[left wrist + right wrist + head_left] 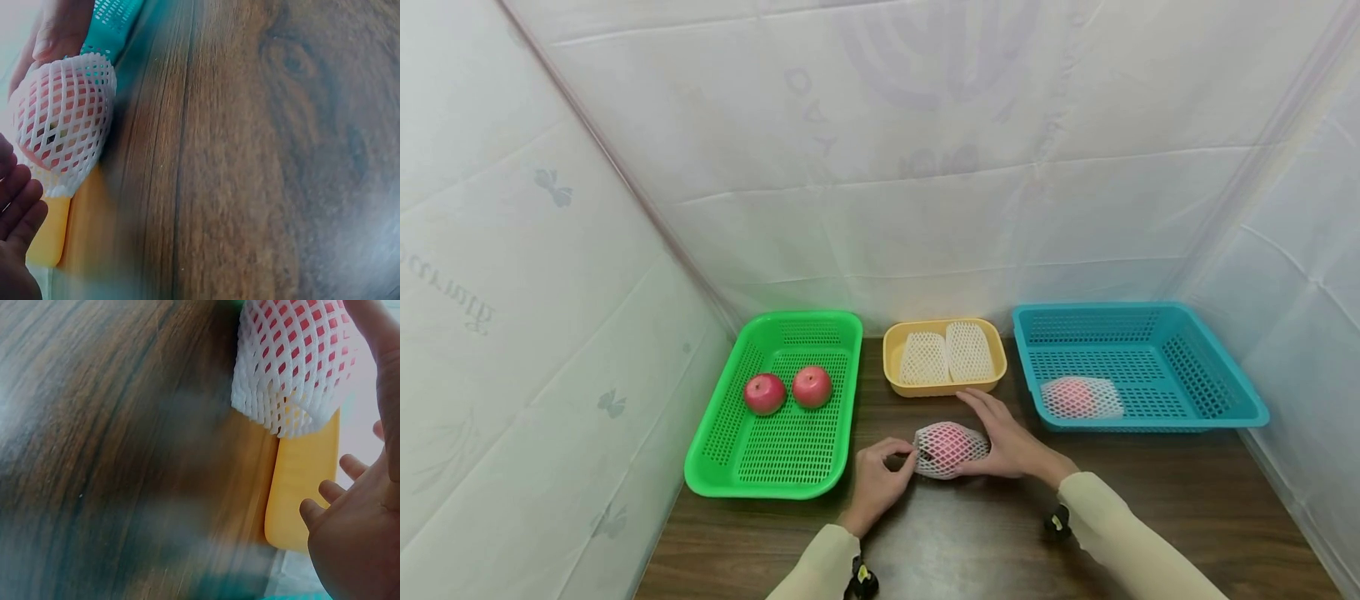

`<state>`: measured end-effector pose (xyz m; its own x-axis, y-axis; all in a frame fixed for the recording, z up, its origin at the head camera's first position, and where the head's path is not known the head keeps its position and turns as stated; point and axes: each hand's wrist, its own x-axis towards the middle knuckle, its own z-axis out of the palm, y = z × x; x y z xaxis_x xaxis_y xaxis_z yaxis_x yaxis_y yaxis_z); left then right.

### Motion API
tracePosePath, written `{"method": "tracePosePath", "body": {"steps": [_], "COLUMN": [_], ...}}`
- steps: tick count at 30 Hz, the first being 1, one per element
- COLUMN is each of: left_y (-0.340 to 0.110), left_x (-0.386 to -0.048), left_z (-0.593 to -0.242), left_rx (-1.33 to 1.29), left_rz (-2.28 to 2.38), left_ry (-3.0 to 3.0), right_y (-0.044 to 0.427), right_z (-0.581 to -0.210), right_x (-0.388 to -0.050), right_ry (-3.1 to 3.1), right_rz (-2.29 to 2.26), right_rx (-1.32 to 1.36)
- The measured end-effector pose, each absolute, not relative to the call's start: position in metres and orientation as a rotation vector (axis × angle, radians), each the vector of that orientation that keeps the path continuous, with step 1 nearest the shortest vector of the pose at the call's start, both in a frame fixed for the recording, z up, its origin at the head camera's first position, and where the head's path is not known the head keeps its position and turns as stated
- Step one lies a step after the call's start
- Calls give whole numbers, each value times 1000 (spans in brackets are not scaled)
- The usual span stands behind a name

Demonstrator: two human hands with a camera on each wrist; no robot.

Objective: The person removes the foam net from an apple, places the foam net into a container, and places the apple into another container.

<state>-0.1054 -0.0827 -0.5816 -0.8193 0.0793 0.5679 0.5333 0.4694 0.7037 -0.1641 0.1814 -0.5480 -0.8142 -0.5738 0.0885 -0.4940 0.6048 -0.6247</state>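
Observation:
A red apple point(949, 446) lies on the table inside a white foam net point(979, 450), between the two hands. At the net's left end my left hand point(878, 477) pinches its edge between thumb and forefinger. My right hand point(1011, 446) is spread around the right side, its thumb touching the near side of the net and its other fingers stretched out beyond it. In the right wrist view the net's loose end point(281, 415) hangs past the fruit. The left wrist view shows the apple's dark end through the mesh.
A green basket point(760, 490) at left holds two bare red apples point(765, 393). Behind the hands, a yellow tray point(943, 390) contains flat foam nets point(968, 352). At right, a blue basket point(1217, 367) holds a netted apple point(1078, 397). White sheets point(925, 208) enclose the table.

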Motion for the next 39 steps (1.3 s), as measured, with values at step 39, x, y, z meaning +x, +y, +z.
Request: {"method": "tracePosePath", "body": {"steps": [39], "left_y": [-56], "left_x": [-111], "left_z": [-590], "left_rx": [-662], "left_rz": [-1321], "left_ry": [-2420], "right_y": [207], "right_z": [-558], "right_x": [-157], "right_ry": [2738], "right_rz": [-984], "right_rx": [-812]}}
